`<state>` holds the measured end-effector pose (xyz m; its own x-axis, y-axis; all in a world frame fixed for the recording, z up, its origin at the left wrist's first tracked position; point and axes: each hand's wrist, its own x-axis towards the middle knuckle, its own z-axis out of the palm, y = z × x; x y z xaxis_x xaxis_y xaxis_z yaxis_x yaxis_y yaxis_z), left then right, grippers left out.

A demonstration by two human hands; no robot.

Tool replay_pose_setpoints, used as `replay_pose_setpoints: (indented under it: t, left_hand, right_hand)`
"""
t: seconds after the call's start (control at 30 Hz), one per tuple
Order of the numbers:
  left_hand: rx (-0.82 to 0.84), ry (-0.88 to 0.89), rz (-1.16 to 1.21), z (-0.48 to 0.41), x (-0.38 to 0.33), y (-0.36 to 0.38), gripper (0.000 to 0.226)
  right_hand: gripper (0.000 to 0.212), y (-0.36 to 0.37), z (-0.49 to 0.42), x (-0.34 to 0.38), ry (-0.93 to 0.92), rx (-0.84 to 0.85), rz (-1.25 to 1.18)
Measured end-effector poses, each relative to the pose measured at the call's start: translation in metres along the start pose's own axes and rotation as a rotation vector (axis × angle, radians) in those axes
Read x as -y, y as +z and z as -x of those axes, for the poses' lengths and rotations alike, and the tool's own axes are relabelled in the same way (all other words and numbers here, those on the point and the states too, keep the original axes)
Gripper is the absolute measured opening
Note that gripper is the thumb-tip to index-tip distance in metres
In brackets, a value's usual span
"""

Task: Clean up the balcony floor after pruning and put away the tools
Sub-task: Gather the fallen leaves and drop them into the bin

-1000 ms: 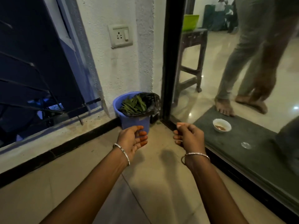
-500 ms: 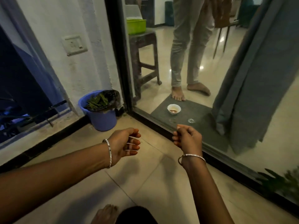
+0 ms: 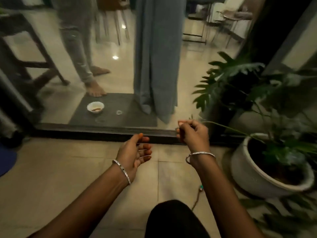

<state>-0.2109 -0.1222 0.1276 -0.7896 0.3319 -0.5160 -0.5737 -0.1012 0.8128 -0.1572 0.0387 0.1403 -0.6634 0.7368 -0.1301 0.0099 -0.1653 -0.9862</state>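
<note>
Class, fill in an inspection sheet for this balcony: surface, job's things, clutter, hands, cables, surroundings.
Surface: tiled floor; no cuttings plainly seen on it.
Job's things: plant in a white pot at the right; no tool recognisable.
Clutter: blue object, cut off at the left edge.
Hands: left hand open and empty; right hand has curled fingers, nothing clearly held.
Cables: thin cord-like thing with a teal tip, on the tiles beside the pot.
Surroundings: door threshold; behind the glass a white bowl on a dark mat, a grey curtain and a barefoot person.
</note>
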Motion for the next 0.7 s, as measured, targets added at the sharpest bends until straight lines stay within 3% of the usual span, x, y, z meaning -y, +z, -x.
replay_pose_setpoints:
  t: [0.23, 0.37, 0.53, 0.7]
  left_hand:
    - [0.208, -0.132, -0.207, -0.015, 0.065, 0.087, 0.030]
    - [0.296, -0.195, -0.255, -0.004, 0.104, 0.129, 0.029]
    - [0.403, -0.412, -0.278, 0.018, 0.153, 0.171, 0.029]
    - [0.573, -0.430, -0.365, 0.044, 0.206, 0.220, 0.030]
  right_hand:
    - [0.012, -0.113, 0.033, -0.007, -0.029, -0.205, 0.324]
    - [0.012, -0.165, 0.051, -0.009, 0.017, -0.293, 0.367]
    - [0.013, -0.236, 0.085, -0.009, 0.084, -0.388, 0.360]
    - [0.008, -0.306, 0.142, -0.028, 0.172, -0.470, 0.487]
